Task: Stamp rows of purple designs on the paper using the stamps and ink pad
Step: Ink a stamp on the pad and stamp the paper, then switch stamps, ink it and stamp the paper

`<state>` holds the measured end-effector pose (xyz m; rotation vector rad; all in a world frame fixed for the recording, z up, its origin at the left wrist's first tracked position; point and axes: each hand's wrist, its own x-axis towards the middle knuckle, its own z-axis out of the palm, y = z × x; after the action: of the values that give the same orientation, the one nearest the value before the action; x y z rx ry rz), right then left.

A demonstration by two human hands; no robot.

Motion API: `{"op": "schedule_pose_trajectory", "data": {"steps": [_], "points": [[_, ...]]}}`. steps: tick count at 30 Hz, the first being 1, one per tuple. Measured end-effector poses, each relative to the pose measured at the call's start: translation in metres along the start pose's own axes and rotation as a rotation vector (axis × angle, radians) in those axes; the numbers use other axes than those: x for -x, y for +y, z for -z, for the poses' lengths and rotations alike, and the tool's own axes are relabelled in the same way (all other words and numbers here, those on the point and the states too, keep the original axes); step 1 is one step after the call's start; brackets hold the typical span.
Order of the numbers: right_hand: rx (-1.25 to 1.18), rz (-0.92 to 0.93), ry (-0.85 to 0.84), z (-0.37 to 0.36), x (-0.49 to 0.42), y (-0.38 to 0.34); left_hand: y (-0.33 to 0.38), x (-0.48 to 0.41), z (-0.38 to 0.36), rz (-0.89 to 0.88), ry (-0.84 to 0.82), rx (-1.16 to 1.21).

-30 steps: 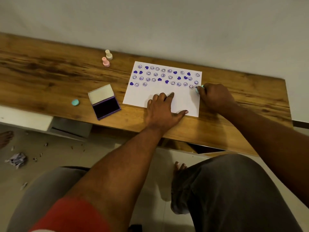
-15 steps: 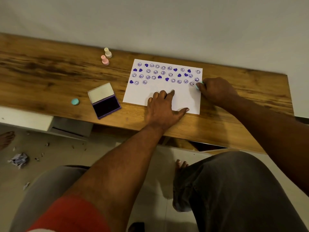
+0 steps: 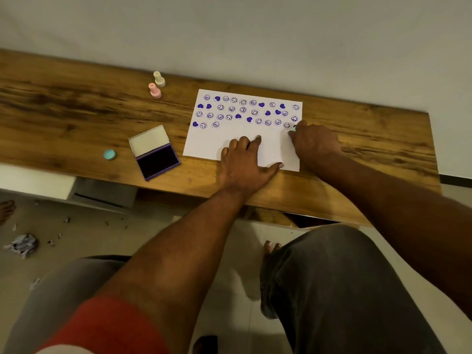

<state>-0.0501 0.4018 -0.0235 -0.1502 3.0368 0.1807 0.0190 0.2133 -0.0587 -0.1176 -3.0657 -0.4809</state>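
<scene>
Paper point(image 3: 255, 146): thin, light, prone to sliding (judged), pinned beneath flat, spread left hand point(image 3: 244, 166); right hand point(image 3: 315, 144), just beside, closed round teal stamp point(image 3: 293, 129) at sheet's right edge; best held by bare lower margin.

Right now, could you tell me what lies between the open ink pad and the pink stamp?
Only bare wooden tabletop separates the ink pad and pink stamp, per the head view.

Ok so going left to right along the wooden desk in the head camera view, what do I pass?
Teal cap → open ink pad → pink stamp → cream stamp → paper → left hand flat on the paper → right hand holding a teal stamp at the paper's right edge.
</scene>
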Motion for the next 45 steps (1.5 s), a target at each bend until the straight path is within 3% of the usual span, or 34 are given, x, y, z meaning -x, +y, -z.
{"op": "schedule_pose_trajectory", "data": {"steps": [7,13,16,20,23,29,36,41,45], "points": [[0.002,-0.034,-0.046,0.004,0.000,0.002,0.002,0.001,0.002,-0.012,0.008,0.010],[0.048,0.058,-0.140,0.017,-0.003,0.006,0.001,0.003,0.003,-0.012,0.038,0.053],[-0.363,-0.122,-0.159,0.027,-0.006,0.018,0.002,0.005,0.006,0.003,0.049,0.149],[-1.094,-0.490,0.035,0.025,0.007,0.032,0.000,0.011,0.015,0.000,0.162,0.283],[-1.189,-0.522,0.044,0.021,0.021,0.036,-0.005,0.018,0.023,-0.021,0.242,0.353],[-0.819,-0.366,0.159,0.033,0.020,0.015,-0.062,0.026,0.062,-0.033,0.441,0.396],[-0.760,0.074,0.228,0.068,0.005,-0.084,-0.194,0.061,0.099,0.325,0.697,0.343],[-0.829,0.323,0.122,0.090,-0.005,-0.190,-0.269,0.089,0.105,0.614,0.650,0.308],[-0.739,0.475,0.070,0.099,-0.011,-0.261,-0.291,0.093,0.096,0.608,0.458,0.253]]}}
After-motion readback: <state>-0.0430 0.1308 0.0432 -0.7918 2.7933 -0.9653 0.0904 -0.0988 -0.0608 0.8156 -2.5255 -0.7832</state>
